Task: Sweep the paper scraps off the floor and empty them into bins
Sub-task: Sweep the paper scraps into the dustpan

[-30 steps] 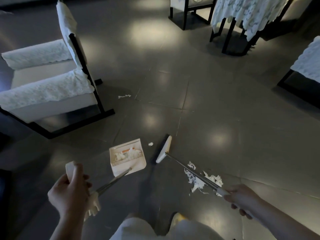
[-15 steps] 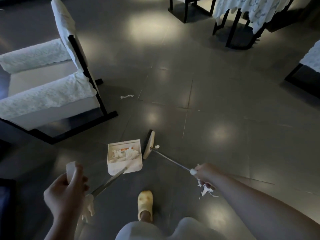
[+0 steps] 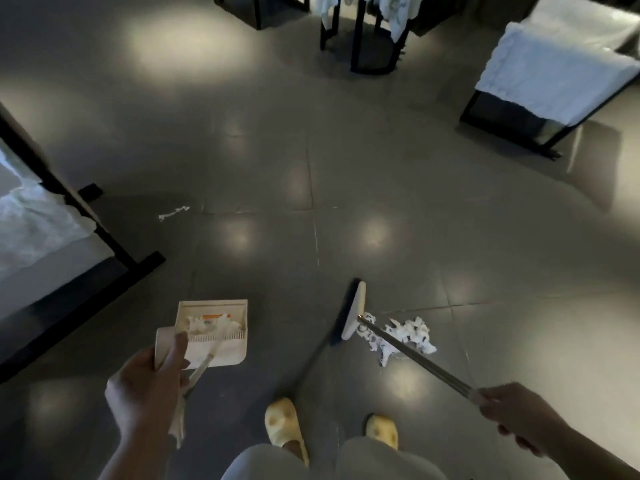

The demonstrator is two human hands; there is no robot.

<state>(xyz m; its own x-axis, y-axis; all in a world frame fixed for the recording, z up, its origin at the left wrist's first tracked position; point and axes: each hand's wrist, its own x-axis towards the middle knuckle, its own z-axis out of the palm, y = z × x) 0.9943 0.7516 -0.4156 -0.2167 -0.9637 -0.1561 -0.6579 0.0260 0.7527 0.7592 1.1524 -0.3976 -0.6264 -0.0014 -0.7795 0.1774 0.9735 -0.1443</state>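
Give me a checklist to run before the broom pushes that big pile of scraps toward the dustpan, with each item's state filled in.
1. Right hand has a grip on the broom handle: ok.
2. Left hand holds the dustpan handle: ok.
3. Broom head sits on the far side of the scrap pile from the dustpan: not ok, it lies between them.
4. Dustpan mouth faces the pile: cannot tell.
5. Floor between pile and dustpan free of feet: ok, both yellow slippers stand nearer the person.
6. No scraps left elsewhere: not ok, a stray strip lies near the chair frame.
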